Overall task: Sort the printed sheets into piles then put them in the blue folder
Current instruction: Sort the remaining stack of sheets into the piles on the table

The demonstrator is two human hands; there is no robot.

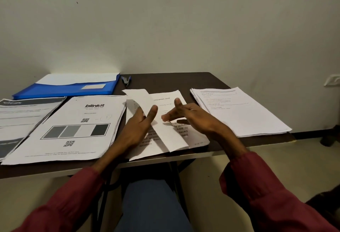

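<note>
Several piles of printed sheets lie on a dark table point(193, 79). In the middle, my left hand point(139, 125) pinches a lifted white sheet point(141, 99) between thumb and fingers, curling it up off the centre pile point(191, 136) of text pages. My right hand point(185, 116) hovers just right of that sheet with fingers stretched toward it, holding nothing. A pile topped by a "blinkit" page point(73, 128) lies to the left, with a dark-headed pile point(20, 117) at the far left. Another text pile point(239, 110) lies at the right. The blue folder point(66, 88) sits at the back left.
A small dark stapler point(126, 81) lies behind the centre pile beside the folder. A pale wall stands right behind the table. A white wall socket point(332, 80) shows at the right. My knees are under the table's front edge.
</note>
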